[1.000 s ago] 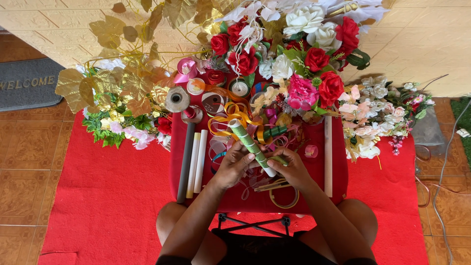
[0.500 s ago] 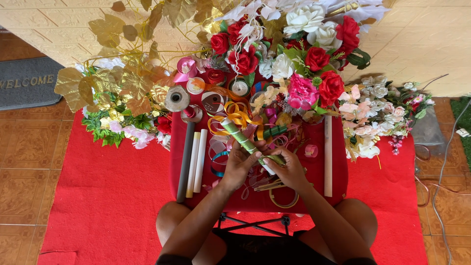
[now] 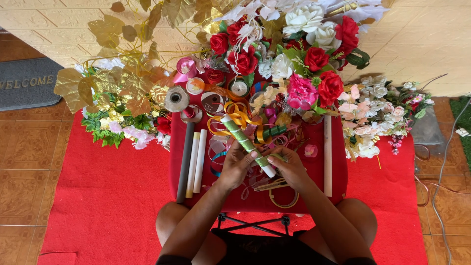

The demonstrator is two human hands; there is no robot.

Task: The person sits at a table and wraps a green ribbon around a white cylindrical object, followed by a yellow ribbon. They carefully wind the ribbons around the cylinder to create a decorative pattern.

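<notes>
My left hand [image 3: 237, 164] and right hand [image 3: 289, 164] clamp the tilted white rod [image 3: 247, 144], half-wrapped in green ribbon

This looks like a home floor turned into a floral craft corner. A red felt carpet [image 3: 98, 196] covers brown ceramic floor tiles [image 3: 29, 162], with a grey doormat [image 3: 27, 83] near a cream textured wall [image 3: 422, 39]. Heaps of artificial red, white and pink flowers [image 3: 294, 64], gold fabric leaves [image 3: 122, 73] and loose ribbon spools [image 3: 176, 98] crowd a low red-covered table [image 3: 338, 186].
</notes>
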